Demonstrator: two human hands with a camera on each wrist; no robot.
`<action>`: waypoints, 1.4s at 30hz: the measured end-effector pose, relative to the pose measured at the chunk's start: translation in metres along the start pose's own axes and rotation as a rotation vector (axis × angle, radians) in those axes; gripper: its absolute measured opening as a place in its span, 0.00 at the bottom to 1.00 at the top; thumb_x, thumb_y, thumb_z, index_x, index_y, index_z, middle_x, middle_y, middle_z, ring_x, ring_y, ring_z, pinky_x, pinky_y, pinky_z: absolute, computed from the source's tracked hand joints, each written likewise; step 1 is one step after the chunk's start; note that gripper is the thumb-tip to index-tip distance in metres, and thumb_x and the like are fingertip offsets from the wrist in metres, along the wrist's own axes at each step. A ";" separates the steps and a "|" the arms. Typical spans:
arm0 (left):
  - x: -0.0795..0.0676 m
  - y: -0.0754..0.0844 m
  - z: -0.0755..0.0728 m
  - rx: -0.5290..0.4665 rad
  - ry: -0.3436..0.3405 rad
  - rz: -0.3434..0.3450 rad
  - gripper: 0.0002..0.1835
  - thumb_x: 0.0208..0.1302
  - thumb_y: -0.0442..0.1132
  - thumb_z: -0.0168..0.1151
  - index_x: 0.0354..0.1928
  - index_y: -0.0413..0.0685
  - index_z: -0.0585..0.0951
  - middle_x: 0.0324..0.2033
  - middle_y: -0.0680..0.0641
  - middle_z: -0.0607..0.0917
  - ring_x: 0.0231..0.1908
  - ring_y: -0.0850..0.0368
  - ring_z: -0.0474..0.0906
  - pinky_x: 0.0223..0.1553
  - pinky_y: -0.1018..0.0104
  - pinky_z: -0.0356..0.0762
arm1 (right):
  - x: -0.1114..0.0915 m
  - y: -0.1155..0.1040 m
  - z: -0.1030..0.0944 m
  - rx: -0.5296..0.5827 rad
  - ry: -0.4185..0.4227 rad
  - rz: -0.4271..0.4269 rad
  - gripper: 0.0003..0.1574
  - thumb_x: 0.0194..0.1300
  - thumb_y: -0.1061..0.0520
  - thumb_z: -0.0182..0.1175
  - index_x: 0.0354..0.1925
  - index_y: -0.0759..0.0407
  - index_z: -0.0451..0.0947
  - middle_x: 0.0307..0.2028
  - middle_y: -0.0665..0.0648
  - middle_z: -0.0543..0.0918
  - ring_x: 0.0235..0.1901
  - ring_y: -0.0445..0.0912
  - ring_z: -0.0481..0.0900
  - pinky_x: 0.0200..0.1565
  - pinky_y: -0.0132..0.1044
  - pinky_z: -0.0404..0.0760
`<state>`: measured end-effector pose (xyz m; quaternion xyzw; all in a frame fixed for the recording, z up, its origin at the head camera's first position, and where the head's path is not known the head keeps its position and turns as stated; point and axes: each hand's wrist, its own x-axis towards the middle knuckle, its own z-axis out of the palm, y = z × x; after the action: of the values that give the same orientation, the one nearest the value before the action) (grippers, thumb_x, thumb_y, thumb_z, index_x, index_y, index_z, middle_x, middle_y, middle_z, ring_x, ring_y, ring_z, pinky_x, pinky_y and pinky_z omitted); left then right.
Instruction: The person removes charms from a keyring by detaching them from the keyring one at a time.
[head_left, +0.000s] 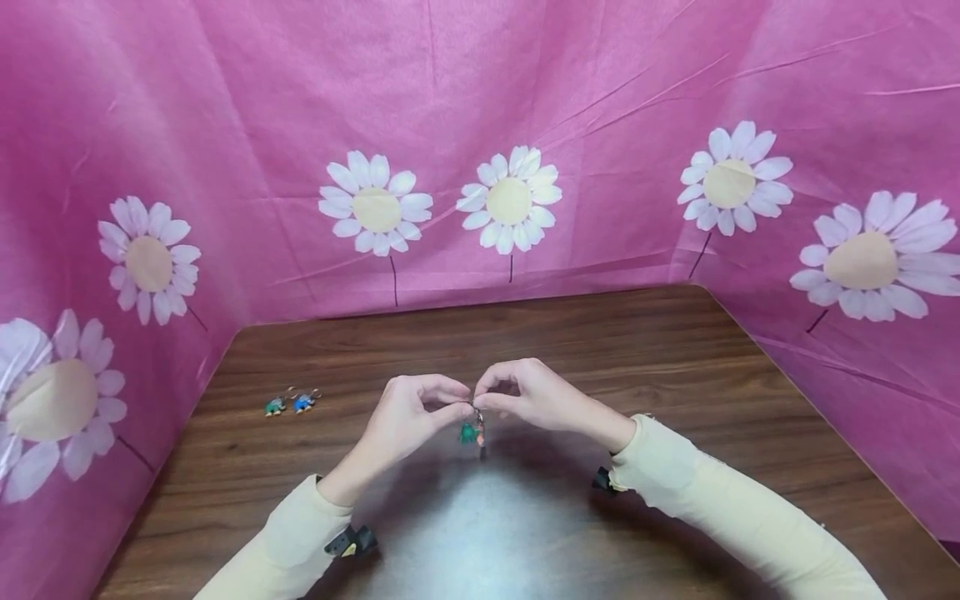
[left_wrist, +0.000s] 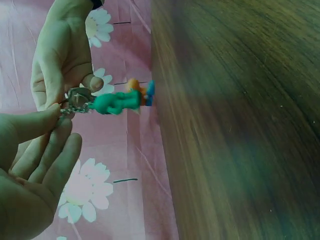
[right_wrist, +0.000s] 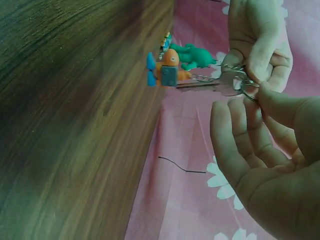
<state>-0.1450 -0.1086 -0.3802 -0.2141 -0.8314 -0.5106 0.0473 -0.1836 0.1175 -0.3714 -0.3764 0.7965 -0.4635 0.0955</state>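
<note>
My left hand and right hand meet fingertip to fingertip above the table. Between them, both pinch a metal key ring with thumb and fingers. From it hang a silver key, a green figure charm on a chain and an orange figure charm with blue feet. The charms dangle clear of the tabletop. Fingertips partly cover the ring, so whether it is spread apart cannot be told.
Two small figure keychains, one green and one blue, lie on the left of the wooden table. A pink cloth printed with white daisies rises along the table's back and sides.
</note>
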 end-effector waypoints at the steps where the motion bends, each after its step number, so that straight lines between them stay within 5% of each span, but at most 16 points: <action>1: 0.000 0.000 0.001 -0.013 0.002 -0.001 0.08 0.58 0.37 0.77 0.39 0.50 0.89 0.31 0.58 0.90 0.32 0.62 0.88 0.34 0.66 0.85 | 0.000 0.000 0.000 0.022 0.002 0.001 0.04 0.70 0.57 0.66 0.40 0.56 0.85 0.34 0.53 0.87 0.28 0.46 0.85 0.33 0.49 0.87; 8: 0.000 0.002 0.003 -0.165 0.017 -0.013 0.06 0.60 0.33 0.74 0.39 0.45 0.88 0.31 0.51 0.90 0.29 0.55 0.87 0.32 0.64 0.86 | 0.001 0.005 0.002 0.157 0.014 -0.004 0.05 0.72 0.60 0.63 0.42 0.62 0.82 0.34 0.55 0.87 0.31 0.60 0.86 0.34 0.50 0.87; 15: 0.004 0.002 -0.002 -0.271 0.054 -0.084 0.08 0.59 0.34 0.75 0.39 0.40 0.87 0.31 0.45 0.90 0.29 0.53 0.86 0.32 0.63 0.85 | -0.001 0.005 -0.002 0.244 0.029 0.041 0.06 0.70 0.61 0.66 0.44 0.62 0.83 0.36 0.57 0.87 0.34 0.62 0.86 0.36 0.53 0.87; 20: 0.007 0.003 -0.005 -0.277 0.039 -0.129 0.10 0.59 0.36 0.76 0.40 0.40 0.87 0.33 0.45 0.90 0.30 0.49 0.86 0.34 0.56 0.86 | -0.003 0.004 -0.003 0.309 0.062 0.054 0.04 0.70 0.62 0.65 0.42 0.63 0.83 0.36 0.60 0.86 0.37 0.67 0.84 0.37 0.52 0.88; 25: 0.007 0.005 -0.006 -0.265 0.014 -0.135 0.11 0.59 0.36 0.76 0.42 0.40 0.88 0.34 0.45 0.90 0.32 0.45 0.88 0.35 0.62 0.86 | -0.002 0.004 -0.003 0.338 0.109 0.014 0.05 0.70 0.64 0.65 0.43 0.63 0.83 0.36 0.61 0.86 0.34 0.64 0.85 0.36 0.55 0.87; 33: 0.007 0.006 -0.007 -0.298 -0.028 -0.171 0.12 0.59 0.35 0.76 0.44 0.39 0.87 0.34 0.45 0.91 0.36 0.53 0.88 0.39 0.66 0.85 | -0.004 0.001 -0.002 0.253 0.141 -0.054 0.07 0.68 0.67 0.66 0.44 0.64 0.85 0.36 0.58 0.89 0.29 0.62 0.86 0.33 0.48 0.88; 42: 0.008 0.004 -0.006 -0.251 -0.078 -0.157 0.12 0.59 0.35 0.75 0.44 0.40 0.87 0.34 0.46 0.91 0.37 0.55 0.88 0.40 0.67 0.84 | -0.004 0.000 -0.006 -0.047 0.101 -0.149 0.05 0.66 0.63 0.69 0.40 0.54 0.88 0.32 0.48 0.89 0.27 0.45 0.83 0.26 0.35 0.81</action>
<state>-0.1509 -0.1097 -0.3717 -0.1726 -0.7764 -0.6038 -0.0523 -0.1838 0.1239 -0.3685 -0.4128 0.7809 -0.4687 0.0117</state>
